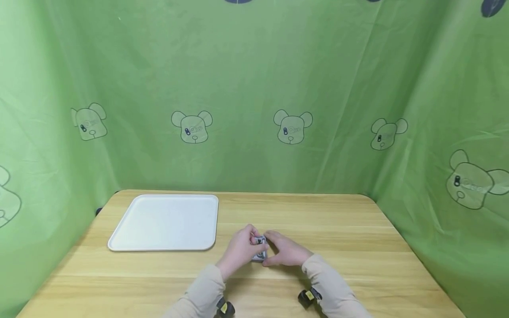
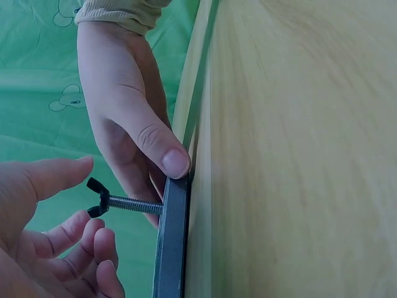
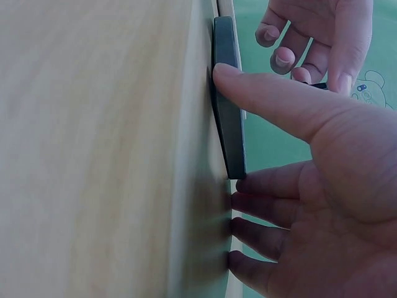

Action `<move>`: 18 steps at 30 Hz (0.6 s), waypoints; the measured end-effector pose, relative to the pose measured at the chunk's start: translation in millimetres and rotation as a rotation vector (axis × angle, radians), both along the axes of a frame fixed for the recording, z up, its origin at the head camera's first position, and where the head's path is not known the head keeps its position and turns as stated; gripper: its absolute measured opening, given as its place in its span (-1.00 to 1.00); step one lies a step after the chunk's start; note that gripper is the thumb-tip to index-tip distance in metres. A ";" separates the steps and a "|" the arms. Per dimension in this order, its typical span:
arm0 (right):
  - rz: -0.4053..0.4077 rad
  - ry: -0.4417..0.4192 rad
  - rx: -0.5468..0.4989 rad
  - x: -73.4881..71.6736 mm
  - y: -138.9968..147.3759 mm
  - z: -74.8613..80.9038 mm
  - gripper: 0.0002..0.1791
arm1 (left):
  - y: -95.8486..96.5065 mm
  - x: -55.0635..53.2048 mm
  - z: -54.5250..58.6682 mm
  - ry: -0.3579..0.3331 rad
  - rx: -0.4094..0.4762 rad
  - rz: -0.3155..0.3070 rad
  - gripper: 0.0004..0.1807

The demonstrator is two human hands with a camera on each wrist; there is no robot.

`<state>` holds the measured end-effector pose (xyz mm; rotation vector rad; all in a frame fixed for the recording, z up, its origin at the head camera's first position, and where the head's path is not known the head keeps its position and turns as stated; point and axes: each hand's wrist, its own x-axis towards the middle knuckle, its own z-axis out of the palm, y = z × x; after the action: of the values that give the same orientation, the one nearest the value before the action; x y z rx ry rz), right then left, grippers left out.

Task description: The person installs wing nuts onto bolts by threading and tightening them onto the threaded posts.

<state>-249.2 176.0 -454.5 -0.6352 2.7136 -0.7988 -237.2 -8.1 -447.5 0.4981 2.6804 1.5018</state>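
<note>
A small flat block [image 1: 260,255] with a dark edge and a grey patterned top lies on the table between the hands. A black wing screw [image 2: 133,205] with a threaded shaft stands out of its top. My left hand [image 1: 240,246] has thumb and fingers on either side of the screw's wings; in the left wrist view the thumb is a little apart from them. At the block's right side, my right hand [image 1: 288,250] holds it between thumb and index finger. The other right fingers touch the table in the right wrist view.
A white rectangular tray [image 1: 167,223] rests on the wooden table [image 1: 338,221], left of the hands. Green curtains [image 1: 242,79] with bear-head prints hang behind the table and along both sides.
</note>
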 end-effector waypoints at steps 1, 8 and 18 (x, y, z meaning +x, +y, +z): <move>-0.002 -0.002 0.001 -0.1 0.0 -0.2 0.08 | 0.0 -0.1 -0.3 0.003 -0.002 -0.001 -0.63; -0.014 -0.013 0.002 0.9 -0.2 0.1 0.09 | 0.3 1.0 1.4 0.011 -0.010 -0.004 -0.67; -0.016 -0.016 0.010 1.4 -0.5 0.4 0.09 | 1.2 1.4 1.5 0.012 -0.014 0.001 -0.71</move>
<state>-247.8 175.4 -454.1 -0.6026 2.7099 -0.7902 -235.8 -6.8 -446.1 0.5066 2.6990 1.4843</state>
